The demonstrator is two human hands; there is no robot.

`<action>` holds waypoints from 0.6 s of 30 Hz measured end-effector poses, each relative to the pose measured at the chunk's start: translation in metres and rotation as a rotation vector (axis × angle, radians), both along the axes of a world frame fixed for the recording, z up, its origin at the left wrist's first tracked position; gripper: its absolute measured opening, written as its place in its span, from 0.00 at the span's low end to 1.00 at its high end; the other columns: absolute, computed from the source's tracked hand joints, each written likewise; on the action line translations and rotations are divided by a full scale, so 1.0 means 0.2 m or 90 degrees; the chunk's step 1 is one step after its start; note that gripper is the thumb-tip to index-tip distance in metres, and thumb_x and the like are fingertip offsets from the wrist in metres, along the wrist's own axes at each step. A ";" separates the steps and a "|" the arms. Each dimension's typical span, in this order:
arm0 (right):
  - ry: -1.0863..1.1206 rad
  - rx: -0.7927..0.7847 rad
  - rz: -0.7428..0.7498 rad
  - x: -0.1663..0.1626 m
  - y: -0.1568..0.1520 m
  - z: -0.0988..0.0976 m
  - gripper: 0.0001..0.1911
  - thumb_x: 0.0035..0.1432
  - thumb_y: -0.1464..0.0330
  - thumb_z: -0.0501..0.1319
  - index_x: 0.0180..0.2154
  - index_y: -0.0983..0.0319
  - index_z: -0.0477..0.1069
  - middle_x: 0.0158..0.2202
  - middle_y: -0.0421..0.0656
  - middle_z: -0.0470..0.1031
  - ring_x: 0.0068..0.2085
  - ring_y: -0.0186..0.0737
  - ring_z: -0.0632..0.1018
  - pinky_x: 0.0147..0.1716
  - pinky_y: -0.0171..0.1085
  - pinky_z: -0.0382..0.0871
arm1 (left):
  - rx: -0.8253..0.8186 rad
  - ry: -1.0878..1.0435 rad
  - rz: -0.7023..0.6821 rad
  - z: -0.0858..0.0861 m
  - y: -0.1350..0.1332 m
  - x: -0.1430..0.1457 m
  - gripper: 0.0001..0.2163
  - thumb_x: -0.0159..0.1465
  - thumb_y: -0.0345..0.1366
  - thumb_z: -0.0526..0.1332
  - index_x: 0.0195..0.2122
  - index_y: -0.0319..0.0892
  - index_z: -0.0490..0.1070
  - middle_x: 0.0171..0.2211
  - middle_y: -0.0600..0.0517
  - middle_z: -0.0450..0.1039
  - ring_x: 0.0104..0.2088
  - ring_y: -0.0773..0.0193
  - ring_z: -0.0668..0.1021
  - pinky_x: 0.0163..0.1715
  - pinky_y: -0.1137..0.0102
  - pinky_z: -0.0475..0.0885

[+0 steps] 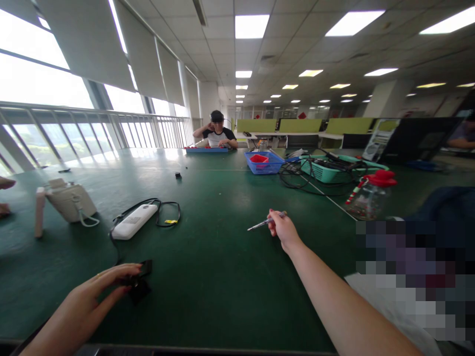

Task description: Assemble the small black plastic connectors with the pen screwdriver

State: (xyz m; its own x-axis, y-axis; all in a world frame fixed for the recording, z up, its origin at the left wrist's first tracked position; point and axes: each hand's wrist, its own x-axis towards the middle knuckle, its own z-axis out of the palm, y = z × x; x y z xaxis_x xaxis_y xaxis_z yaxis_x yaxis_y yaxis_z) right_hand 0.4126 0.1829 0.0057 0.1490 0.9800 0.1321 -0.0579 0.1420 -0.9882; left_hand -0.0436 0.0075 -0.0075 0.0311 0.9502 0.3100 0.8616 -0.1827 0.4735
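My right hand (pixel 282 230) is closed round a slim screwdriver (pixel 260 225), held above the green table with its thin tip pointing left. At the lower left, my left hand (pixel 98 294) has its thumb and fingers closed on a small black part (pixel 140 289). The part is dark and partly hidden by the fingers, so its kind is unclear. Beyond my left hand lies a white oblong device (pixel 135 222) with a black cable (pixel 179 211) looped beside it, a yellow tag on the loop.
A beige container (pixel 72 201) with a strap stands at left. Farther back are a small black piece (pixel 178 175), a blue basket (pixel 264 164), and a green basket (pixel 322 170) with cables. A red-lidded jar (pixel 371 198) stands right. A person (pixel 217 133) sits across; others sit at both sides.
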 end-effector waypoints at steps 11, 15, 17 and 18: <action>-0.008 -0.012 0.004 0.00 -0.01 0.02 0.16 0.60 0.59 0.60 0.25 0.62 0.68 0.16 0.36 0.66 0.16 0.28 0.64 0.14 0.28 0.57 | -0.044 0.126 -0.079 -0.01 0.00 -0.02 0.21 0.63 0.36 0.55 0.56 0.59 0.72 0.57 0.61 0.72 0.56 0.59 0.76 0.59 0.66 0.67; -0.010 -0.007 0.009 0.01 -0.01 0.01 0.16 0.60 0.59 0.60 0.25 0.62 0.68 0.16 0.36 0.66 0.16 0.28 0.64 0.14 0.28 0.57 | -0.032 0.176 -0.092 -0.07 0.00 -0.08 0.30 0.55 0.28 0.56 0.58 0.62 0.69 0.58 0.64 0.71 0.55 0.59 0.77 0.59 0.70 0.67; -0.007 -0.006 0.011 0.01 -0.01 0.01 0.16 0.59 0.58 0.60 0.25 0.62 0.68 0.16 0.36 0.66 0.15 0.28 0.64 0.13 0.28 0.56 | -0.004 0.194 -0.098 -0.08 0.00 -0.10 0.31 0.54 0.27 0.56 0.58 0.62 0.70 0.57 0.63 0.72 0.54 0.58 0.78 0.57 0.71 0.68; -0.005 -0.006 0.010 0.01 0.00 0.01 0.16 0.59 0.58 0.60 0.25 0.62 0.67 0.16 0.36 0.65 0.15 0.28 0.64 0.13 0.28 0.56 | 0.009 0.209 -0.102 -0.09 0.00 -0.11 0.31 0.54 0.27 0.56 0.58 0.62 0.70 0.57 0.63 0.72 0.53 0.58 0.78 0.57 0.71 0.68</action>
State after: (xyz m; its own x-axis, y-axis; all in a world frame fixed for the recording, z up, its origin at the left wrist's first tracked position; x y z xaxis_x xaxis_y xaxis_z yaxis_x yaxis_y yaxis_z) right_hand 0.4138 0.1823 0.0070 0.1324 0.9833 0.1247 -0.0523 0.1325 -0.9898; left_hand -0.0665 0.0081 -0.0248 0.2791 0.9211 0.2714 0.9274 -0.3319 0.1727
